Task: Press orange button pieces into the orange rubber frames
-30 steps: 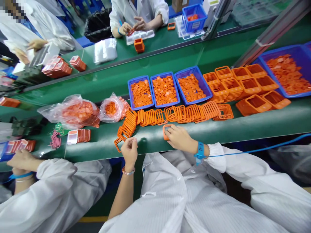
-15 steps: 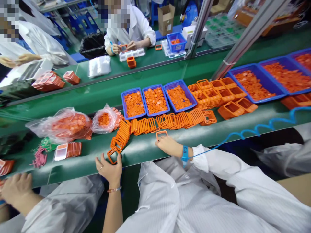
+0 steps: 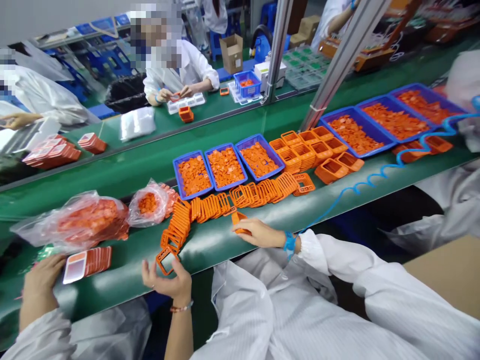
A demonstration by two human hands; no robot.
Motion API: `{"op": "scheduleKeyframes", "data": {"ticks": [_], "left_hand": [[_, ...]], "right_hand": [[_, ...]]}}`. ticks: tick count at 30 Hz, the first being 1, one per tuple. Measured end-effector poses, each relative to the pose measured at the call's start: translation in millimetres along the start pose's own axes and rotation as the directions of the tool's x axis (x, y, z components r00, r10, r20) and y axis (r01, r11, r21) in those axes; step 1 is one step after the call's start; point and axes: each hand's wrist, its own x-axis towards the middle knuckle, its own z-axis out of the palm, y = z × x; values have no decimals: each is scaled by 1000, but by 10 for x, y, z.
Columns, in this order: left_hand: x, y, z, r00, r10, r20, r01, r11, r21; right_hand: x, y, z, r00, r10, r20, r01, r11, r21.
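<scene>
Right hand (image 3: pixel 258 232) rests wrist-down on the green belt (image 3: pixel 210 243), fingers pinched on an orange frame (image 3: pixel 238 220), which stands tilted just ahead of the fingertips. Half a second ago we had this frame lying flat under the fingers. Left hand (image 3: pixel 167 281) is turned palm-up at the belt edge, fingers half-curled around a second frame (image 3: pixel 165 260) just beyond them; we cannot tell whether they clamp it. A second ago this hand was curled, knuckles up.
</scene>
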Motion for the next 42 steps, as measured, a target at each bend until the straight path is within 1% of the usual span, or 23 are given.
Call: {"op": "scheduleKeyframes", "data": {"ticks": [2,4,5,6,7,9,12,13,14,16,19,22,24,26,28,31,33,36,38,42], "left_hand": [[-13,196,75,995,90,32,-85,987,-140],[-31,427,159,975,162,154,-109,947,-304],[-43,543,201,950,205,235,-103,918,-383],[-55,653,243,914,253,318,-89,888,-451],[-67,753,285,867,304,394,-72,860,-506],[-89,904,367,755,409,512,-47,813,-581],[-108,1004,490,583,520,624,-4,769,-639],[-108,1011,532,537,545,644,12,759,-651],[-105,1011,575,501,563,657,28,749,-662],[-93,1003,660,459,587,667,52,732,-679],[-77,1003,774,431,604,670,79,715,-695],[-96,1034,853,381,617,688,130,701,-701],[-124,1068,882,351,624,698,170,691,-703],[-148,1111,894,353,631,690,214,664,-717],[-156,1165,892,373,641,671,263,620,-739],[-151,1277,875,397,645,653,340,558,-757],[-155,1372,865,429,634,644,387,515,-765],[-184,1518,866,494,613,617,443,433,-785],[-202,1598,883,525,584,619,472,405,-783],[-193,1710,942,552,501,666,504,436,-746]], "right_hand": [[-82,79,91,993,-35,-117,55,984,171],[-165,184,206,982,-9,-191,62,959,275],[-203,238,260,978,15,-210,50,952,303],[-238,288,306,974,37,-222,38,945,324],[-267,331,342,972,54,-230,27,941,337],[-308,388,376,971,66,-229,19,936,351],[-331,405,362,976,57,-209,24,930,366],[-332,401,351,978,50,-202,28,930,367],[-332,397,342,980,43,-197,33,929,367],[-331,391,335,982,35,-188,38,929,368],[-332,390,351,983,41,-180,29,929,369],[-341,373,374,985,54,-167,13,926,378],[-352,340,376,989,38,-144,21,921,390],[-365,293,359,994,1,-108,43,914,403],[-376,239,322,997,-32,-76,61,909,413],[-367,154,230,998,-47,-48,63,901,428],[-344,96,152,998,-47,-29,55,886,460],[-314,10,32,1000,-27,4,20,845,534],[-312,-39,-39,1000,13,-8,-6,826,563],[-345,-107,-150,986,122,-118,-31,812,583]]}}
